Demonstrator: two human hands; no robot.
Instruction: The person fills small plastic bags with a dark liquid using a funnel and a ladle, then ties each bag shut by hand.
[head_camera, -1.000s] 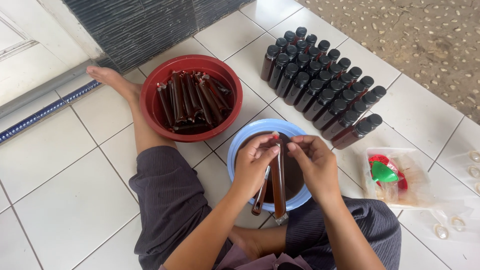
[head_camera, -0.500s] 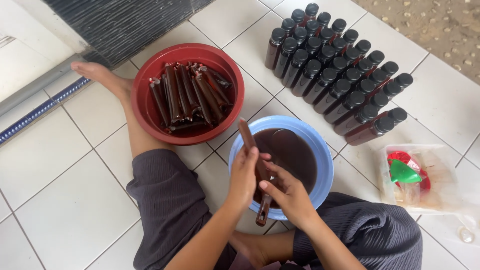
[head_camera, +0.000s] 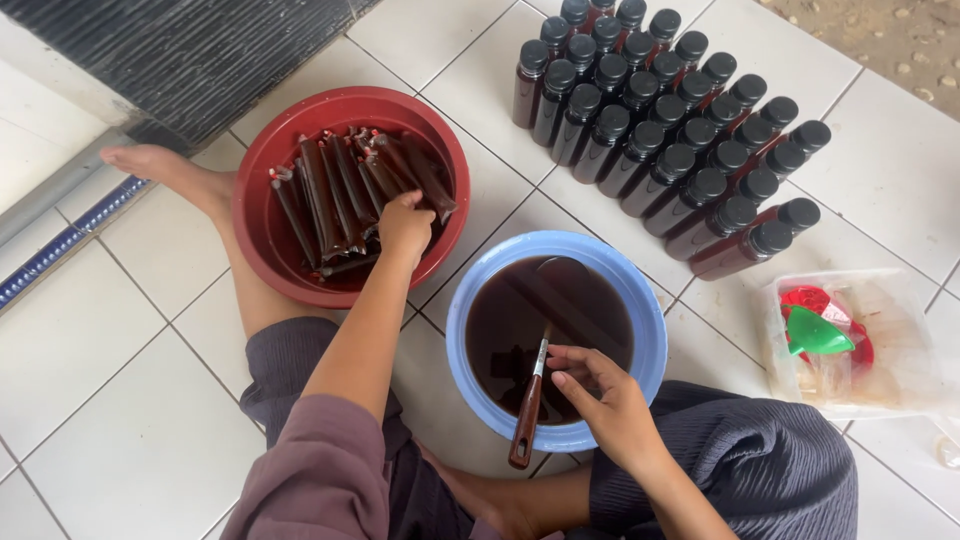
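- Left hand (head_camera: 405, 225) reaches into the red bowl (head_camera: 262, 225), fingers curled down over the filled tubes (head_camera: 345, 195). It rests on top of the pile; whether it grips a tube or only touches one cannot be told, since the fingertips are hidden.
- Right hand (head_camera: 600, 390) sits at the near rim of the blue bowl (head_camera: 655, 330), fingers loosely closed around the stem of a ladle (head_camera: 528, 410). The wooden handle sticks out over the rim toward the person; the scoop end lies under the liquid, so the ladle stays put and within reach.
- Blue bowl holds dark brown liquid (head_camera: 530, 320), roughly half full. It sits directly in front of the crossed legs, the closest thing to both hands.
- Red bowl lies just left of the blue one, almost touching, beside the person's bare foot (head_camera: 150, 165). The tubes in it are long, thin, dark plastic pouches, laid roughly side by side and leaning against the far wall.
- Capped bottles (head_camera: 660, 130) of the same dark liquid stand in tight diagonal rows beyond the blue bowl, well out of the way of the arms.
- To the right, a clear plastic bag (head_camera: 880, 350) holds a green funnel (head_camera: 815, 332) and something red.
- Everything rests on the white tiled floor (head_camera: 110, 400).
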